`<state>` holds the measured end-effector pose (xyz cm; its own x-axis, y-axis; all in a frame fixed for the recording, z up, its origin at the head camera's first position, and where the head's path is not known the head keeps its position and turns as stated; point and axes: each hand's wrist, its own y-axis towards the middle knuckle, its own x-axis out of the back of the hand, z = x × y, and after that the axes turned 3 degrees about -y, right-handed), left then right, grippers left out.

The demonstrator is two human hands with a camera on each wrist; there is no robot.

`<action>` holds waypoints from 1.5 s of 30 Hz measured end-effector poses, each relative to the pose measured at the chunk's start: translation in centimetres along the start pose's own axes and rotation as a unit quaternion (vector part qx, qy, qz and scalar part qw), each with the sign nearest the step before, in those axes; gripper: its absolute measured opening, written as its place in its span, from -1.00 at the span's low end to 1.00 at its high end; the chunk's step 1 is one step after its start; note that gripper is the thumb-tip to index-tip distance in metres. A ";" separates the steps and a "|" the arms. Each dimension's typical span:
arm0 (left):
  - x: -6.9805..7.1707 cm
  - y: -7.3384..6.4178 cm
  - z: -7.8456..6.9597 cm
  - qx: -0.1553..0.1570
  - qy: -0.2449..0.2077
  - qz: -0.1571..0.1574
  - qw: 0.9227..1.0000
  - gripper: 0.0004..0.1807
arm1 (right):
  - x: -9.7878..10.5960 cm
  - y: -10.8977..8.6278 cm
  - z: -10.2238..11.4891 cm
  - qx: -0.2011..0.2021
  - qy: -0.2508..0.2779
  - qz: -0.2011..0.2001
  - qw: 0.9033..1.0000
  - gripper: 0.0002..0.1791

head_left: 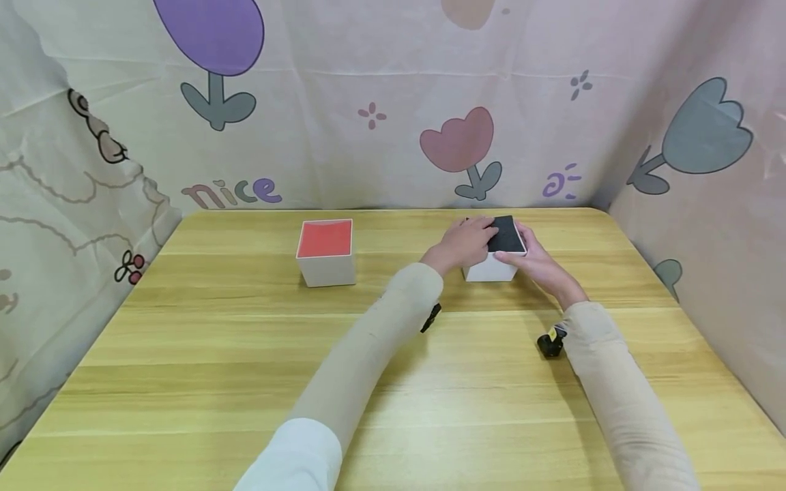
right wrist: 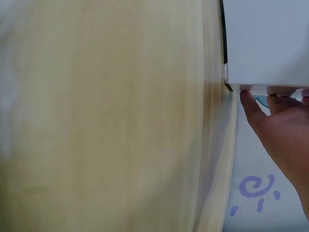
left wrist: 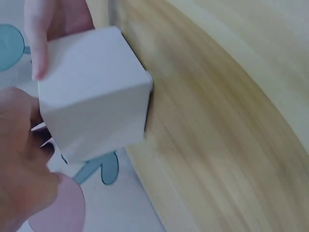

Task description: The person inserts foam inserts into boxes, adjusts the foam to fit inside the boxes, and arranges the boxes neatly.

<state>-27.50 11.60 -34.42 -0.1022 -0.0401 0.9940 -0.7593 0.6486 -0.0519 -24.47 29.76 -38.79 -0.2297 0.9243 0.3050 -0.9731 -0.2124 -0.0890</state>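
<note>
A white square box with a black top [head_left: 507,235] sits at the back right of the table, both hands on it. My left hand [head_left: 468,242] lies over the left part of the black top, fingers reaching across it and hiding that part. From the right, my right hand [head_left: 539,264] holds the box, thumb on the front upper edge and fingers on the right side. In the left wrist view two white faces of the box [left wrist: 99,92] show. The right wrist view has the right fingers [right wrist: 252,110] against the box's white side [right wrist: 268,41].
A second white box with a red top [head_left: 325,240] stands to the left at the back of the wooden table [head_left: 215,354]. Behind the table hangs a patterned cloth [head_left: 338,157], which continues along both sides. A small black device [head_left: 551,343] sits at the right wrist.
</note>
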 end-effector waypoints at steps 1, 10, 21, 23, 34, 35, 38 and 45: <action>0.0 0.1 -0.2 -0.003 0.003 -0.010 1.000 -0.47 | 0.0 0.0 -0.1 0.001 0.002 0.001 1.000 -0.04; -0.4 1.1 -0.7 -0.040 -0.004 0.008 0.999 -0.47 | -0.1 0.0 -0.3 0.010 0.008 0.019 1.000 -0.06; -0.1 1.7 -0.6 -0.043 -0.019 0.028 0.998 -0.46 | 0.2 0.1 -0.3 0.018 0.010 0.018 1.000 -0.09; 0.1 1.7 -0.6 -0.045 -0.015 0.034 0.998 -0.46 | 0.2 0.1 -0.3 0.017 0.010 0.018 1.000 -0.08; 0.4 1.5 -0.5 -0.054 -0.029 0.059 0.996 -0.46 | 0.3 0.3 -0.5 0.013 0.001 0.021 1.000 -0.07; 0.4 1.4 -0.4 -0.058 -0.037 0.056 0.996 -0.47 | 0.3 0.3 -0.5 0.013 0.001 0.022 1.000 -0.06; 0.2 1.1 -0.2 -0.083 -0.063 0.037 0.994 -0.51 | 0.2 0.3 -0.5 0.017 0.001 0.024 1.000 -0.05; -0.2 0.3 -0.4 -0.119 -0.086 0.014 0.989 -0.54 | 0.4 0.2 -0.4 0.028 -0.006 0.012 1.000 -0.07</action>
<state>-27.47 12.09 -34.60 -0.2444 -0.1344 0.9603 -0.5841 0.8109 -0.0351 -24.73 30.20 -39.07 -0.2530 0.9151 0.3139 -0.9667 -0.2521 -0.0441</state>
